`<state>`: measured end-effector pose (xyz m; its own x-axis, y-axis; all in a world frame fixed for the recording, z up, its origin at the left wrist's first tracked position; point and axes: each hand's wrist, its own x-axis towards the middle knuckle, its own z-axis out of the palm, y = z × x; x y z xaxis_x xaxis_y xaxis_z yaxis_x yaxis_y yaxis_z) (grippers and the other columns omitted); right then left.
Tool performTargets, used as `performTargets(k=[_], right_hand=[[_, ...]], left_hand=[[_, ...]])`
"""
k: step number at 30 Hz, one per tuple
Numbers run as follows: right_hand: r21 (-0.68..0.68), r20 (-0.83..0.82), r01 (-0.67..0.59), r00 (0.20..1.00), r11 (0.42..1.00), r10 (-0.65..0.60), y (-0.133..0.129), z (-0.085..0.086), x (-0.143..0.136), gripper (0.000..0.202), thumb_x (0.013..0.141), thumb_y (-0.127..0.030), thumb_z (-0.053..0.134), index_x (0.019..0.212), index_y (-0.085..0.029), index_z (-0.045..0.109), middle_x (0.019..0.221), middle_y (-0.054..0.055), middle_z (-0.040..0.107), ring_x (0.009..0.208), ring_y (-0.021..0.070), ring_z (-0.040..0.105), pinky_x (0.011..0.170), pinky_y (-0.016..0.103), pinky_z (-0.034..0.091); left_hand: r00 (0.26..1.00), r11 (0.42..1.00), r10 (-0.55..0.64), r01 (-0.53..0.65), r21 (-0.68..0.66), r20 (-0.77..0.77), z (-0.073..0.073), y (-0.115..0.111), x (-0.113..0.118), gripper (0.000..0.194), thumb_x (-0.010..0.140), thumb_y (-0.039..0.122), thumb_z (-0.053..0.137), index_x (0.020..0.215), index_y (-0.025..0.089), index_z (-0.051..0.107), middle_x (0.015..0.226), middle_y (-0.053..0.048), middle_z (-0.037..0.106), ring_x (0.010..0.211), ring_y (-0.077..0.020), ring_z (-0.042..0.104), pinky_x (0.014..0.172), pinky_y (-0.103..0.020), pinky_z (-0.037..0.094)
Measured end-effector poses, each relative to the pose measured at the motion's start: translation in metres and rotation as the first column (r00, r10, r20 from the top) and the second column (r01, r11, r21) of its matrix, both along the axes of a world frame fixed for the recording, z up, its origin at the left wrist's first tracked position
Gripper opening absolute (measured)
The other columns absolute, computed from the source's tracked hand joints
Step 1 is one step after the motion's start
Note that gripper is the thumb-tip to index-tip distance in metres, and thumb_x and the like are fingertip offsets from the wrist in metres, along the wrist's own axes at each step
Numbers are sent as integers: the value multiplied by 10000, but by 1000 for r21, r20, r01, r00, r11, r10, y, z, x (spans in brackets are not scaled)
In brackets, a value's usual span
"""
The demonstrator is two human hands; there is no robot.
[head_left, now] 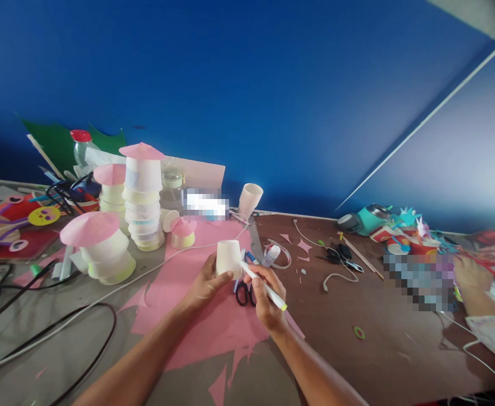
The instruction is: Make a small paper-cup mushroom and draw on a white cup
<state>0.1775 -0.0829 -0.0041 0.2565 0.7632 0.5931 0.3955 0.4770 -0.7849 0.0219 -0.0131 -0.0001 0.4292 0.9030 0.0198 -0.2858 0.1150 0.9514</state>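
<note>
My left hand (208,282) is closed around a white paper cup (228,256), which stands upside down in its grip above the pink paper (183,332). In my right hand (268,293) is a white marker (272,294) with a yellow end, its other end at the cup's right side. Whether that tip touches the cup I cannot tell. Dark-handled scissors (242,293) lie just below the cup, partly hidden by my right hand. A small white bottle (271,255) lies beyond that hand.
Stacked paper cups with pink paper roofs (142,197) stand at the left. A white cable (115,290) crosses the table there. Another paper cup (250,198) leans near the blue wall. Keys (344,255) and paper scraps lie right of centre. Another person's hand (473,279) is at far right.
</note>
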Motion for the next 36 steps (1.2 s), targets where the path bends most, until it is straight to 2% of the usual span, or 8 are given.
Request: performTargets(k=[6,16,27,36], right_hand=[[15,43,15,999,1000,-16,0,3,0,247,1016,-375,521,1103,-228,700,792,43,718,707,197,697,651,321,564],[27,76,17,997,999,-19,1,5,0,210,1018,-339,521,1098,-232,683,821,36,738,693,179,699,651,300,566],[71,134,-5,991,997,-5,1,14,-1,196,1003,-292,531,1109,-246,690,844,30,741,741,186,704,722,321,568],[62,143,-5,990,998,-4,1,10,0,203,1013,-296,524,1119,-237,686,854,38,739,763,183,702,739,323,575]], left_hand=[[1000,1000,18,-18,-11,1,-1,2,2,752,671,517,849,1290,149,630,1194,-148,717,1120,-358,640,967,-441,499],[1000,1000,6,-6,30,-29,-4,2,-1,688,751,488,809,1325,163,612,1261,-146,707,1173,-356,636,995,-447,499],[999,1000,-21,21,14,-38,-5,2,-1,697,746,492,811,1312,145,599,1277,-156,703,1195,-370,626,1006,-454,493],[999,999,-31,31,14,-43,-3,2,-1,690,760,487,798,1325,147,596,1316,-157,685,1232,-377,607,1034,-463,475]])
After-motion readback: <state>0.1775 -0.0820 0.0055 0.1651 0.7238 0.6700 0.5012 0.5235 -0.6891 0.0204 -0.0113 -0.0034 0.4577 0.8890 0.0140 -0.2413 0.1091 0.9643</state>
